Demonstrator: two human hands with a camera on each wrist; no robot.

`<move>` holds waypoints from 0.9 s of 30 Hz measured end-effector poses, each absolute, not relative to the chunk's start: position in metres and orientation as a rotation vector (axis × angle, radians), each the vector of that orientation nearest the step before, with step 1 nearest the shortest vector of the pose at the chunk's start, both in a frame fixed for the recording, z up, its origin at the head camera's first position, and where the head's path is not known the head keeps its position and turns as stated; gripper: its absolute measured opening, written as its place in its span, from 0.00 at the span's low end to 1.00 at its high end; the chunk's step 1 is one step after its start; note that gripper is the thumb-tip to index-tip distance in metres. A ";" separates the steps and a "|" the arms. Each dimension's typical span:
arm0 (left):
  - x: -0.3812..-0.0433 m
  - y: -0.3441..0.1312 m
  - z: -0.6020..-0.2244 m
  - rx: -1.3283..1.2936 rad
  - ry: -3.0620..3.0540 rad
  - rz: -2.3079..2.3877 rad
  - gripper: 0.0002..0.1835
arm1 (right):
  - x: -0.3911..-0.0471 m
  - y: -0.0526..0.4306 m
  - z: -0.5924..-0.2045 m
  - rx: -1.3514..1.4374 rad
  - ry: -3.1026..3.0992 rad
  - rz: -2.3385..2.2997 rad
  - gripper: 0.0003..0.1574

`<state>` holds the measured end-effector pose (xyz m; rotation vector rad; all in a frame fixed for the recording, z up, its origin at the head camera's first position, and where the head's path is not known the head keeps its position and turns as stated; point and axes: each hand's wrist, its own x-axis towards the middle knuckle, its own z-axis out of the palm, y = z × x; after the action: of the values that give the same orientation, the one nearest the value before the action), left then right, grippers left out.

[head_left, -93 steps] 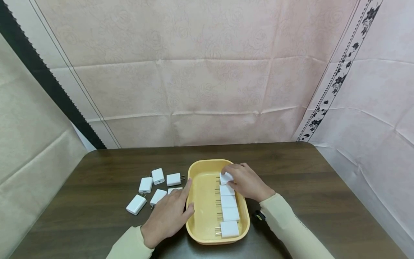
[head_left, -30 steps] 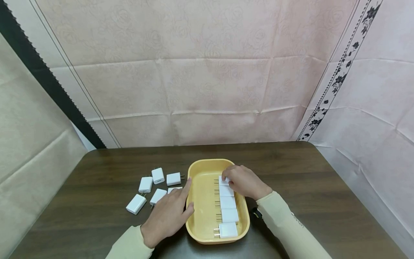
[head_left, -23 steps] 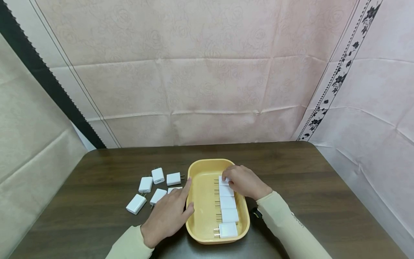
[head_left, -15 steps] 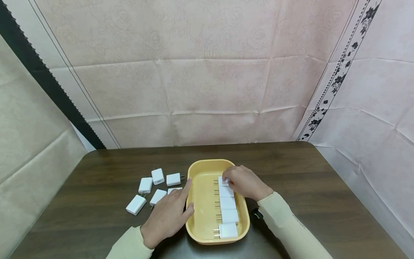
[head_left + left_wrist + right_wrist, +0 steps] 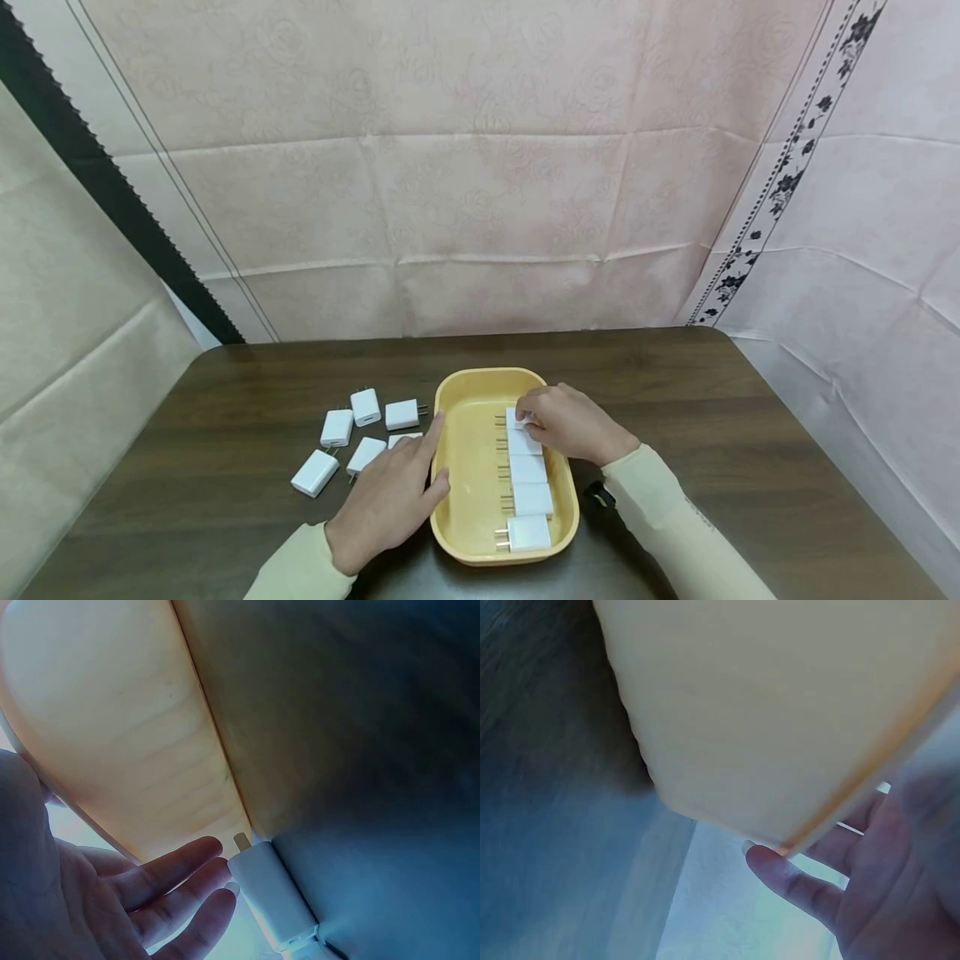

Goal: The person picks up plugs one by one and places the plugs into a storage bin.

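The far charger [image 5: 511,417] now sits straighter in the yellow tray [image 5: 472,492] — evening its row of five — pinched in the right hand's [image 5: 573,421] grip, the left hand [image 5: 393,496] relaxed at the rim.

Right wrist | your right hand [image 5: 881,881] at lower right, one fingertip by the rim of the pale tray [image 5: 757,712], other fingers partly behind it | dark tabletop [image 5: 547,735] at left

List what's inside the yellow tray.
Five white plug adapters lie in a row along the right side of the yellow tray. The right hand covers part of the farthest one; the floor beneath them is hidden.
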<state>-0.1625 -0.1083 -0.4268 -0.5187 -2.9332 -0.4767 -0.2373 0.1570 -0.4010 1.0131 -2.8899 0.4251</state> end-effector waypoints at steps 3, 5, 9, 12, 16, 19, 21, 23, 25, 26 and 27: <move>-0.163 -0.108 -0.427 -0.511 -2.948 -0.484 0.37 | -0.236 0.159 -0.396 0.999 -2.890 0.438 0.09; -0.163 -0.108 -0.427 -0.513 -2.951 -0.485 0.37 | -0.234 0.161 -0.393 0.987 -2.882 0.434 0.08; -0.163 -0.108 -0.427 -0.511 -2.947 -0.480 0.37 | -0.233 0.164 -0.388 0.982 -2.848 0.413 0.07; -0.162 -0.109 -0.428 -0.512 -2.937 -0.478 0.37 | -0.231 0.167 -0.385 0.981 -2.820 0.405 0.07; -0.162 -0.108 -0.428 -0.507 -2.935 -0.478 0.37 | -0.228 0.172 -0.380 0.959 -2.779 0.403 0.06; -0.162 -0.108 -0.428 -0.500 -2.948 -0.478 0.37 | -0.226 0.176 -0.376 0.936 -2.769 0.412 0.05; -0.162 -0.108 -0.427 -0.497 -2.954 -0.480 0.37 | -0.226 0.178 -0.375 0.930 -2.774 0.420 0.05; -0.163 -0.108 -0.427 -0.499 -2.956 -0.479 0.37 | -0.227 0.180 -0.374 0.928 -2.793 0.444 0.06; -0.162 -0.108 -0.426 -0.504 -2.952 -0.480 0.37 | -0.228 0.182 -0.374 0.930 -2.805 0.458 0.07; -0.162 -0.108 -0.426 -0.508 -2.949 -0.479 0.37 | -0.228 0.183 -0.374 0.928 -2.809 0.468 0.07; -0.162 -0.107 -0.425 -0.510 -2.944 -0.477 0.37 | -0.228 0.184 -0.373 0.925 -2.815 0.476 0.08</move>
<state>-0.1623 -0.1074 -0.4255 -0.5105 -2.9440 -0.4773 -0.2278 0.1840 -0.3733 0.9255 -2.8148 0.4757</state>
